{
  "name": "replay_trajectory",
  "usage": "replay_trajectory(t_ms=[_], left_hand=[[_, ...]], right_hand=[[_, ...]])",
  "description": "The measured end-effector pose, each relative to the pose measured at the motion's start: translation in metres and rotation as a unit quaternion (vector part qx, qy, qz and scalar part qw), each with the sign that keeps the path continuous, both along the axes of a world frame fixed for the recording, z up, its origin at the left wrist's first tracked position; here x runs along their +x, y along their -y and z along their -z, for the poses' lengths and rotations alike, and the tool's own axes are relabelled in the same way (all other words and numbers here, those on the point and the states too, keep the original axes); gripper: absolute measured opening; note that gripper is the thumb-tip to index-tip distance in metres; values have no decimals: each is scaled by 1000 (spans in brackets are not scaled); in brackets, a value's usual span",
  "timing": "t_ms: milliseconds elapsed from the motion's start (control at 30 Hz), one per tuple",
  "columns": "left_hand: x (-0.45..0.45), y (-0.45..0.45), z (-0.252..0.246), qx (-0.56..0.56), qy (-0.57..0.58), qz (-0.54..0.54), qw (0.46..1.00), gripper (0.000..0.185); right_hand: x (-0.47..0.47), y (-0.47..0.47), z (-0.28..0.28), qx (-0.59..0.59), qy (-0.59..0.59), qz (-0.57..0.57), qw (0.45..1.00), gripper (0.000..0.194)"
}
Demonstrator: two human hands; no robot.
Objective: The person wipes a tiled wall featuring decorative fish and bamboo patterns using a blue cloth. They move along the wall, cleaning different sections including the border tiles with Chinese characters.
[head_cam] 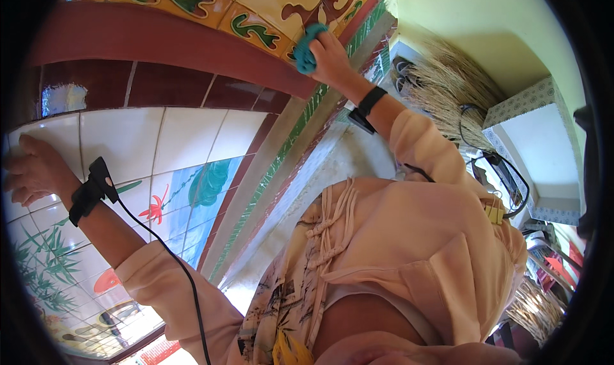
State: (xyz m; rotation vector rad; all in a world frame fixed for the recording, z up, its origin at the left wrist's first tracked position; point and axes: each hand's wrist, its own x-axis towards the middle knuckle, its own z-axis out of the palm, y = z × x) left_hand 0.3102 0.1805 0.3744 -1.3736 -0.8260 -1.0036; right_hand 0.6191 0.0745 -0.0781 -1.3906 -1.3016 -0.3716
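Observation:
My right hand (331, 58) grips a bunched teal cloth (311, 48). The cloth lies against a tile panel (283, 5) with a yellow border and green scroll shapes, close to its corner. At the far left, my left hand (36, 173) rests on white wall tiles (117, 139) with its fingers somewhat apart and nothing in it. Dark straps circle both wrists; the left one carries a black device (100, 178) with a cable. A red ledge (168, 41) and a row of dark maroon tiles (163, 87) run between the two hands.
Painted tiles with a red flower (154, 207) and leaves continue below. A green-patterned edge strip (288, 149) borders the tiling. Straw brooms (451, 77) lean at the right, beside shoes (402, 72) and an open patterned box (539, 139). The black cable (192, 283) hangs along my left sleeve.

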Motion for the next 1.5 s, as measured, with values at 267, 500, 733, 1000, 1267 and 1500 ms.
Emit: replay_trajectory(t_ms=[267,500,733,1000,1267,1500], left_hand=[[-27,-31,-15,83,-18,-119,989,63],[-11,-17,-4,59,-5,-54,997,60],[-7,-12,-4,48,11,-39,998,53],[-20,-27,-12,94,-21,-121,988,47],[-14,-18,-8,8,12,-22,1000,54],[6,5,5,18,43,0,999,59]], right_hand=[[-1,15,62,-152,-24,-6,988,49],[3,25,-94,-66,-39,-51,996,54],[-7,-14,-329,345,128,-45,929,44],[-18,-22,-265,266,157,-39,950,47],[-27,6,-76,67,83,-32,994,52],[-20,35,-9,-71,-96,-46,992,56]])
